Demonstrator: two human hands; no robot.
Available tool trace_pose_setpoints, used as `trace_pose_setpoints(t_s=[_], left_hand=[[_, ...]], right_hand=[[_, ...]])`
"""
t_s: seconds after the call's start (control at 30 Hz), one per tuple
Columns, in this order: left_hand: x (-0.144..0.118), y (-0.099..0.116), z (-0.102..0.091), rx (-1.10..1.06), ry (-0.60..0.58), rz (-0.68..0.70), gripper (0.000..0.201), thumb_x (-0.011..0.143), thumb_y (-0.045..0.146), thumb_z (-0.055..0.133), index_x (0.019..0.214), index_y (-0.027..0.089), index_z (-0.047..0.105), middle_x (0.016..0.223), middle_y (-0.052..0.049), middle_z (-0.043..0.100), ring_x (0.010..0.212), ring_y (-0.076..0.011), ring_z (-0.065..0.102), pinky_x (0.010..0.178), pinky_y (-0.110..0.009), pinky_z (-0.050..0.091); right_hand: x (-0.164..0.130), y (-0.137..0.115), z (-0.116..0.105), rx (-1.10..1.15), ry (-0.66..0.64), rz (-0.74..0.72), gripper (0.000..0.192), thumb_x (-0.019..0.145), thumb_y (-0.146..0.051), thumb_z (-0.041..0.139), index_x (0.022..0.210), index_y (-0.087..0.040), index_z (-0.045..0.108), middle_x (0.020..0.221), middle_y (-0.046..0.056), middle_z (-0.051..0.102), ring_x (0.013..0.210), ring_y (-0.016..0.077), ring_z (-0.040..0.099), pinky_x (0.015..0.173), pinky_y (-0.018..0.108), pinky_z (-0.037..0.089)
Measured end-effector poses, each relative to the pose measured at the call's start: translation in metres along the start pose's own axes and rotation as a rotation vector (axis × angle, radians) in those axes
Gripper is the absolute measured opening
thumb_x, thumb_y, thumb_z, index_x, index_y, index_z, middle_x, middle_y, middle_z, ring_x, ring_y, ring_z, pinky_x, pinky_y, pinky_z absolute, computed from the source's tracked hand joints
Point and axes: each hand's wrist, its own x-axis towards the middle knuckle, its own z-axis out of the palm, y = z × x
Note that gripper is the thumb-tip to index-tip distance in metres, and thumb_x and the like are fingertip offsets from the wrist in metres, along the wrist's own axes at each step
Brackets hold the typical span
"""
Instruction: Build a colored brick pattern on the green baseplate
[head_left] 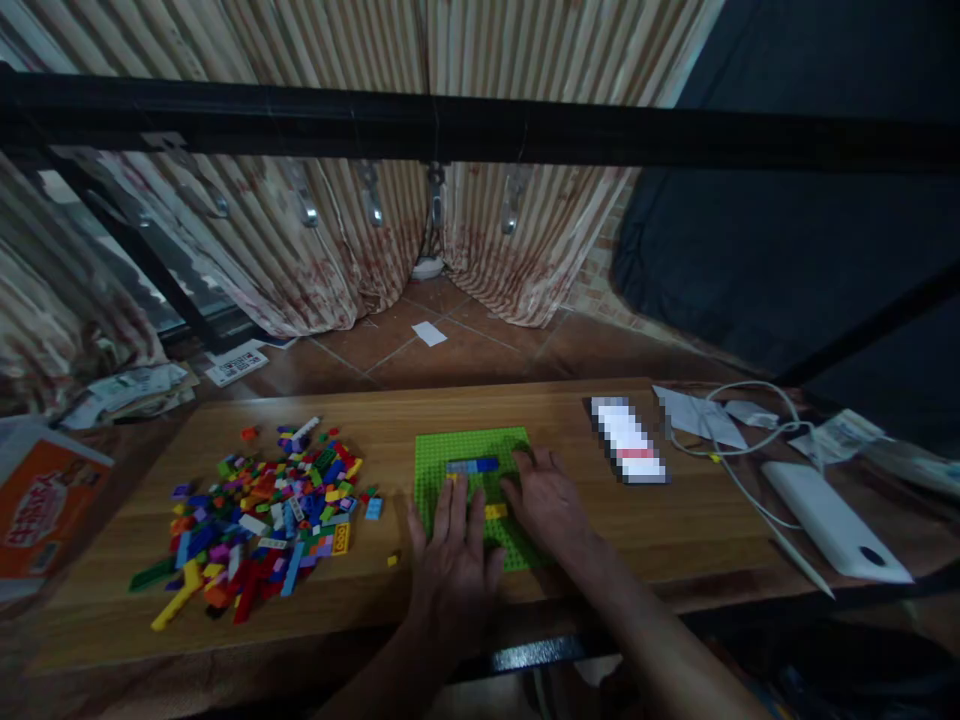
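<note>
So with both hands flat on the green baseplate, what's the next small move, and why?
Probably the left hand reaches left to the loose brick pile: the green baseplate carries only a short blue row and a yellow brick, and neither it nor the right hand holds a brick.

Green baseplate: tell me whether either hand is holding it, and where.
Neither grips it. Both the left hand and right hand rest flat on top of the green baseplate, pressing it on the table.

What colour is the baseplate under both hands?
Bright green baseplate, seen in the head view.
</note>
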Motion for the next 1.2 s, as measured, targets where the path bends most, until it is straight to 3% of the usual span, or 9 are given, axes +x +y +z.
trace_pose_setpoints(t_s=[0.2, 0.33, 0.5, 0.6, 0.7, 0.83, 0.97, 1.1, 1.2], left_hand=[[-0.028, 0.015, 0.002, 0.009, 0.031, 0.18, 0.069, 0.089, 0.056, 0.039, 0.138, 0.008, 0.044, 0.148, -0.018, 0.04, 0.137, -0.0325, 0.035, 0.114, -0.056, 0.016], [-0.036, 0.02, 0.001, 0.008, -0.017, 0.184, 0.071, 0.088, 0.056, 0.042, 0.14, 0.008, 0.041, 0.148, -0.017, 0.04, 0.139, -0.0313, 0.033, 0.113, -0.05, 0.023], [-0.032, 0.021, -0.002, -0.023, -0.083, 0.161, 0.067, 0.088, 0.052, 0.046, 0.142, 0.014, 0.038, 0.148, -0.016, 0.041, 0.138, -0.0322, 0.034, 0.112, -0.056, 0.024], [-0.03, 0.021, -0.005, -0.076, -0.106, 0.148, 0.062, 0.087, 0.05, 0.049, 0.139, 0.016, 0.042, 0.146, -0.016, 0.043, 0.136, -0.0328, 0.037, 0.111, -0.059, 0.024], [-0.025, 0.016, -0.01, -0.186, -0.11, 0.133, 0.059, 0.086, 0.051, 0.052, 0.134, 0.017, 0.048, 0.141, -0.015, 0.049, 0.13, -0.033, 0.044, 0.108, -0.06, 0.027], [-0.003, -0.005, -0.026, -0.368, -0.111, -0.015, 0.047, 0.086, 0.044, 0.052, 0.122, 0.014, 0.056, 0.12, -0.014, 0.064, 0.108, -0.0278, 0.059, 0.096, -0.047, 0.045], [0.022, -0.036, -0.041, -0.518, -0.203, -0.336, 0.025, 0.09, 0.032, 0.046, 0.102, 0.018, 0.064, 0.091, -0.005, 0.071, 0.075, -0.0164, 0.065, 0.072, -0.03, 0.05], [0.03, -0.047, -0.043, -0.501, -0.259, -0.357, 0.018, 0.088, 0.023, 0.048, 0.091, 0.018, 0.065, 0.085, -0.004, 0.071, 0.074, -0.0152, 0.065, 0.069, -0.026, 0.047], [0.027, -0.044, -0.039, -0.456, -0.284, -0.316, 0.017, 0.087, 0.019, 0.048, 0.09, 0.018, 0.065, 0.087, -0.005, 0.071, 0.078, -0.0158, 0.066, 0.07, -0.026, 0.047]], right_hand=[[0.0, 0.001, 0.001, -0.001, -0.005, 0.011, 0.034, 0.089, -0.035, 0.051, 0.113, -0.013, 0.06, 0.112, 0.018, 0.059, 0.106, 0.03, 0.053, 0.087, 0.038, 0.044], [0.0, 0.002, 0.002, -0.009, -0.017, -0.003, 0.035, 0.089, -0.036, 0.05, 0.114, -0.012, 0.059, 0.111, 0.018, 0.06, 0.105, 0.0297, 0.053, 0.089, 0.038, 0.042], [-0.001, 0.004, 0.003, 0.024, 0.002, -0.007, 0.033, 0.088, -0.034, 0.053, 0.111, -0.013, 0.061, 0.112, 0.019, 0.06, 0.105, 0.031, 0.053, 0.088, 0.041, 0.043], [0.001, 0.008, -0.001, 0.153, 0.061, 0.006, 0.033, 0.086, -0.033, 0.054, 0.112, -0.014, 0.062, 0.112, 0.017, 0.062, 0.103, 0.0288, 0.056, 0.085, 0.039, 0.045], [0.004, 0.015, -0.01, 0.368, 0.13, 0.052, 0.027, 0.087, -0.033, 0.052, 0.102, -0.016, 0.066, 0.099, 0.011, 0.067, 0.084, 0.0216, 0.062, 0.078, 0.034, 0.047], [0.003, 0.018, -0.018, 0.627, 0.023, 0.078, 0.021, 0.084, -0.033, 0.054, 0.083, -0.02, 0.07, 0.083, 0.003, 0.071, 0.075, 0.0174, 0.064, 0.072, 0.03, 0.046], [-0.003, 0.011, -0.012, 0.723, -0.153, -0.022, 0.017, 0.081, -0.03, 0.056, 0.081, -0.02, 0.07, 0.078, 0.001, 0.072, 0.072, 0.0163, 0.065, 0.07, 0.029, 0.046], [-0.005, 0.002, -0.003, 0.676, -0.163, -0.048, 0.017, 0.08, -0.026, 0.056, 0.085, -0.02, 0.07, 0.079, 0.001, 0.072, 0.07, 0.0159, 0.064, 0.068, 0.029, 0.047], [-0.003, -0.001, -0.001, 0.568, -0.133, -0.073, 0.018, 0.08, -0.021, 0.055, 0.085, -0.021, 0.073, 0.088, 0.003, 0.073, 0.079, 0.0172, 0.065, 0.076, 0.031, 0.048]])
